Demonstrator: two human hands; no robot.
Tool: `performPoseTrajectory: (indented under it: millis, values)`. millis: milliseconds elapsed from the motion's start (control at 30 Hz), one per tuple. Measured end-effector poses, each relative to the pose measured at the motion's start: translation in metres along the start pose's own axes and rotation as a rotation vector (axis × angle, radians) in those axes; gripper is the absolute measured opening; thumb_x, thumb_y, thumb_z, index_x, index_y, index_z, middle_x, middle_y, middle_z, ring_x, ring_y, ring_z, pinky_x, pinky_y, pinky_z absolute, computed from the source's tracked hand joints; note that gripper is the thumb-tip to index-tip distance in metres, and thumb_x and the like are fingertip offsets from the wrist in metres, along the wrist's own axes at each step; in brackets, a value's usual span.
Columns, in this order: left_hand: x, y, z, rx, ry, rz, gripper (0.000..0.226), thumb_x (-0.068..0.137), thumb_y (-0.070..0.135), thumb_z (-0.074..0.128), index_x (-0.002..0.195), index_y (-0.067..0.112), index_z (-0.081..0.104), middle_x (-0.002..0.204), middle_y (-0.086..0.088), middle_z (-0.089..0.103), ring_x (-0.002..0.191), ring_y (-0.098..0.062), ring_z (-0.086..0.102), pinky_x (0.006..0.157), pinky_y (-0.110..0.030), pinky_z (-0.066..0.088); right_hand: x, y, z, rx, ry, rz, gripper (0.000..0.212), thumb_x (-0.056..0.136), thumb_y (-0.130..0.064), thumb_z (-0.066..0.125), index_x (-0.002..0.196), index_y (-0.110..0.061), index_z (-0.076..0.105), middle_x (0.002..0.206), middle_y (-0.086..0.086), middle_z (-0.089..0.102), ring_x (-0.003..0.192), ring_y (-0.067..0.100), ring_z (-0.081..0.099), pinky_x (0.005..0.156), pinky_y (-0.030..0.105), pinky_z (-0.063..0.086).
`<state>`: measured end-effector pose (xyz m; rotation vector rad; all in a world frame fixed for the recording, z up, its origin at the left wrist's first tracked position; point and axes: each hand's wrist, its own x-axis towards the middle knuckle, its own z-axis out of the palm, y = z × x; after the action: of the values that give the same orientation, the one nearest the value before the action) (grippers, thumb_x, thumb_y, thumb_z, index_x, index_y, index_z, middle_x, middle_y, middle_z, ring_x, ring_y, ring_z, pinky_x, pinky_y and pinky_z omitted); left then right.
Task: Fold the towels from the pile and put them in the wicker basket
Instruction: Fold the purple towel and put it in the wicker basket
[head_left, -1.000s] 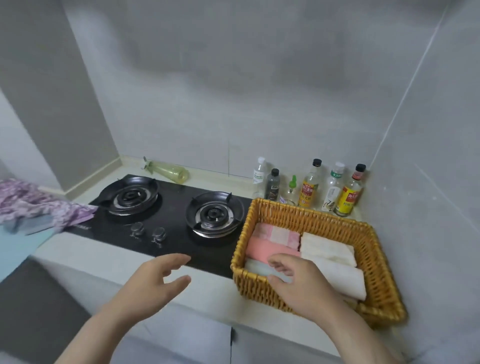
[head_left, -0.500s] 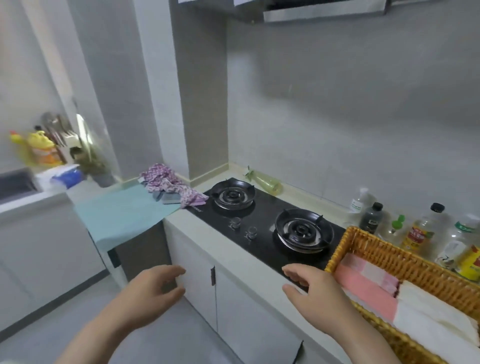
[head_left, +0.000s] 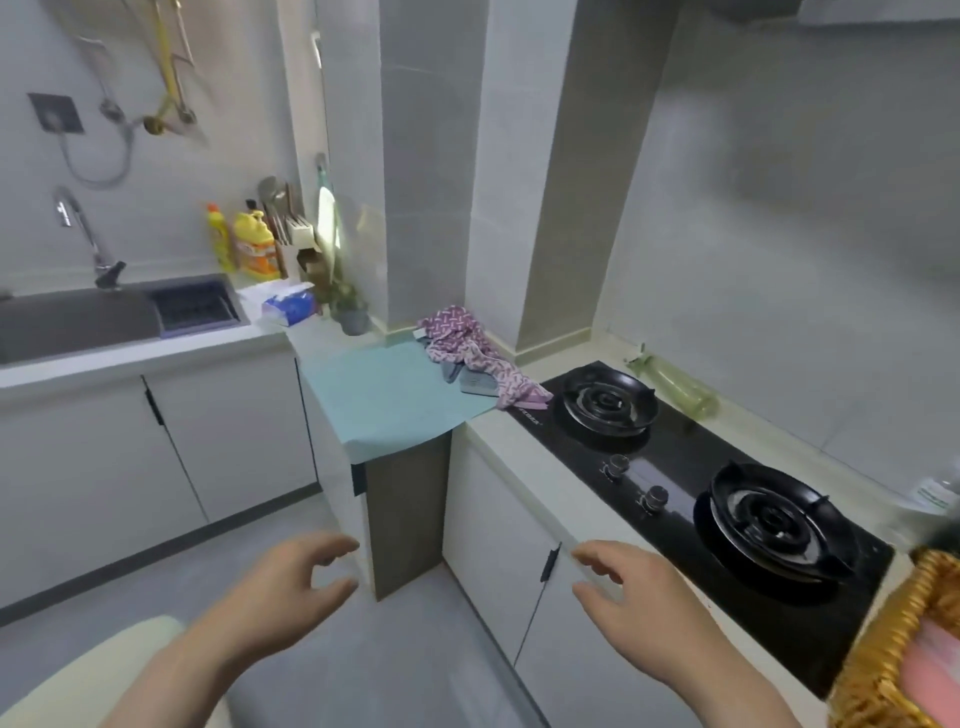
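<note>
Both hands are in the air, low in the view, in front of the cabinets (head_left: 234, 441). The left hand (head_left: 291, 587) has its fingers loosely curled & the thumb apart, and it holds nothing. The right hand (head_left: 641, 608) is the same: relaxed, fingers a bit bent, nothing in it. It hangs before the counter (head_left: 519, 441) edge, near the stove (head_left: 691, 467) but not touching it.

The pile (head_left: 470, 353) of towels lies well apart from both hands, at the back of the counter, in the corner by the wall. On top is a purple-pink patterned towel, crumpled. Under it only a small part of a grey-blue one shows. The pile sits partly on a teal mat (head_left: 384, 400), and one end of the top towel reaches the stove's left edge.

The basket (head_left: 893, 644) is at the bottom right corner, cut by the frame, just beside the stove's right end. Inside it a pink towel (head_left: 932, 670) is seen, blurred.

Other things: a green bottle (head_left: 675, 387) lying behind the far burner (head_left: 602, 400). On the left counter there is a sink (head_left: 78, 322) w/ a tap (head_left: 85, 234). Yellow bottles (head_left: 254, 249), a tissue pack (head_left: 288, 307) & a small pot (head_left: 352, 318) stand near the sink.
</note>
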<state>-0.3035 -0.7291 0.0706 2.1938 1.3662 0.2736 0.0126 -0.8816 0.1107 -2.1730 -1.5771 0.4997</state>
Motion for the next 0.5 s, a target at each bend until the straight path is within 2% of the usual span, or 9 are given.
performPoseTrajectory:
  millis: [167, 333, 500]
  values:
    - [0.025, -0.061, -0.028, -0.038, -0.008, -0.018, 0.039, 0.089, 0.034, 0.064, 0.128, 0.032, 0.058, 0.119, 0.02, 0.058, 0.107, 0.004, 0.054, 0.097, -0.021, 0.043, 0.037, -0.046, 0.041, -0.014, -0.048, 0.023, 0.035, 0.092, -0.036, 0.059, 0.128, -0.037, 0.057, 0.109, -0.03, 0.052, 0.095, -0.014, 0.048, 0.089, 0.009, 0.035]
    - [0.046, -0.104, -0.052, -0.104, 0.017, -0.042, 0.038, 0.087, 0.03, 0.068, 0.125, 0.029, 0.062, 0.118, 0.016, 0.062, 0.105, 0.0, 0.058, 0.095, -0.022, 0.045, 0.062, -0.075, 0.079, -0.026, -0.103, 0.036, 0.035, 0.093, -0.038, 0.057, 0.128, -0.037, 0.057, 0.11, -0.033, 0.051, 0.099, -0.017, 0.047, 0.092, 0.011, 0.039]
    - [0.055, -0.125, -0.073, -0.144, 0.052, -0.056, 0.038, 0.087, 0.029, 0.068, 0.125, 0.028, 0.062, 0.119, 0.014, 0.063, 0.106, 0.0, 0.058, 0.097, -0.023, 0.045, 0.084, -0.097, 0.093, -0.042, -0.125, 0.012, 0.036, 0.093, -0.038, 0.056, 0.129, -0.036, 0.056, 0.113, -0.031, 0.055, 0.105, -0.009, 0.052, 0.096, 0.016, 0.042]
